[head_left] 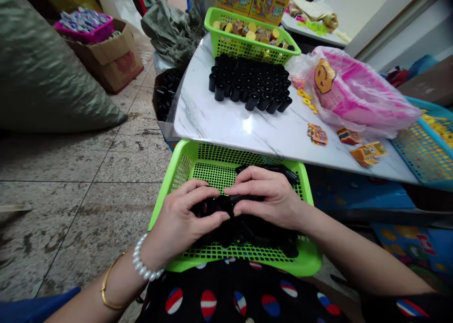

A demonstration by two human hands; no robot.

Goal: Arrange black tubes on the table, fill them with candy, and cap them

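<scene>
A light green plastic basket [307, 266] rests on my lap, with glossy black plastic parts [247, 236] heaped in it. Over the heap, my left hand [186, 212] has its thumb and fingers closed around a black plastic part whose end shows between the fingertips. My right hand [271, 195] pinches a black tubular part from the other side, fingertips close to those of the left. Whether the two parts are joined I cannot tell; the fingers cover much of them. Beyond the basket, many short black cylinders [252, 101] stand upright on the table.
A marbled white table [226, 122] bears a green basket of yellow-capped pieces [253, 49], a pink plastic-lined tub [364, 96] and small printed packets [317, 133]. Left of it stand a box of black parts [166, 94] and a big sack [46, 78].
</scene>
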